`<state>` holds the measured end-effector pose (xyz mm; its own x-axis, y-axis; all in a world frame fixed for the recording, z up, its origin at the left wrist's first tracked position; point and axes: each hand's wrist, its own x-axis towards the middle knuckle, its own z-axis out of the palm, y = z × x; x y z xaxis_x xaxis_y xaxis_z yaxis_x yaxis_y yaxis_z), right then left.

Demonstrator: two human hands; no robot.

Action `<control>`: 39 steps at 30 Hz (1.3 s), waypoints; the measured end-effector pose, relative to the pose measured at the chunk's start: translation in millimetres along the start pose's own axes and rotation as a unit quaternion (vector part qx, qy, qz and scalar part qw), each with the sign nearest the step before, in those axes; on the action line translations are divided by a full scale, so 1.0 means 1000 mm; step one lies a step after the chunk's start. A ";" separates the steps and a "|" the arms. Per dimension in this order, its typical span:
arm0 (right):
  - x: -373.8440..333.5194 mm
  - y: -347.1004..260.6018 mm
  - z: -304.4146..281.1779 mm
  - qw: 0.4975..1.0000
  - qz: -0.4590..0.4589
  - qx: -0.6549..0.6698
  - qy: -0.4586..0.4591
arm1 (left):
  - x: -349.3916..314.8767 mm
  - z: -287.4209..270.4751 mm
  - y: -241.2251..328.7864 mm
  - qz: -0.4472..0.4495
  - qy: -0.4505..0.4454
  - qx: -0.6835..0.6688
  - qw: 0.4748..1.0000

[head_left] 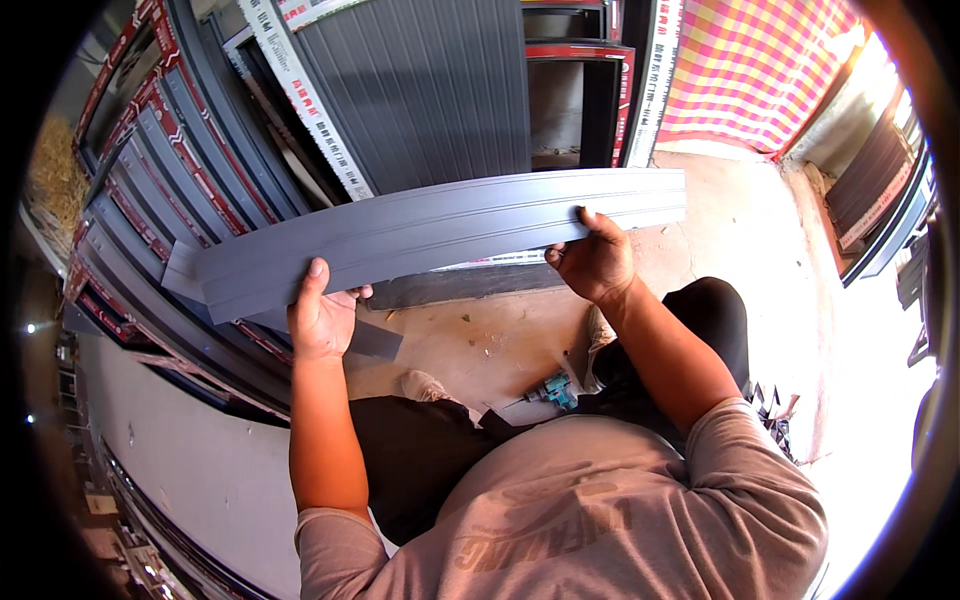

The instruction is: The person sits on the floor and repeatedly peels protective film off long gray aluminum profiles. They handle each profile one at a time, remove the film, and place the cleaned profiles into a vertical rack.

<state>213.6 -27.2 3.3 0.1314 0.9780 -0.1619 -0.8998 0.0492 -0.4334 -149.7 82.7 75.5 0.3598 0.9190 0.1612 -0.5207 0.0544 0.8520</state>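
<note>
A long grey grooved metal panel strip stretches across in front of me, held up in both hands. Near its left part, my left hand grips the lower edge, thumb on the upper face and fingers underneath. Farther right, my right hand holds the same edge with its thumb on top. Behind the strip stands a dark grey ribbed door panel in a frame with white printed wrapping. A shorter grey piece shows below the strip, by my left hand.
A teal cordless drill lies on the floor between my feet. Several grey frames with red wrapping lean at the left. A pink and yellow checked cloth hangs at the far right. Dark panels lean beyond it.
</note>
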 end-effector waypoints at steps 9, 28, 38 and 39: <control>0.001 0.001 -0.003 0.999 -0.005 -0.014 0.028 | -0.003 0.004 -0.002 0.035 -0.072 0.051 0.996; 0.010 0.011 -0.016 0.974 0.009 -0.058 0.219 | -0.007 0.002 -0.010 0.004 -0.169 0.058 0.984; 0.009 0.004 -0.012 0.962 -0.001 -0.110 0.248 | -0.008 0.030 -0.003 0.032 -0.149 0.086 0.985; 0.009 0.004 -0.012 0.960 -0.004 -0.113 0.255 | -0.007 0.028 -0.005 0.034 -0.151 0.087 0.984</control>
<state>216.5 -20.2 -10.4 0.3771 0.7486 -0.5453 -0.7917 -0.0449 -0.6092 -128.2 64.7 84.4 0.5563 0.7582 0.3401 -0.4215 -0.0952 0.9018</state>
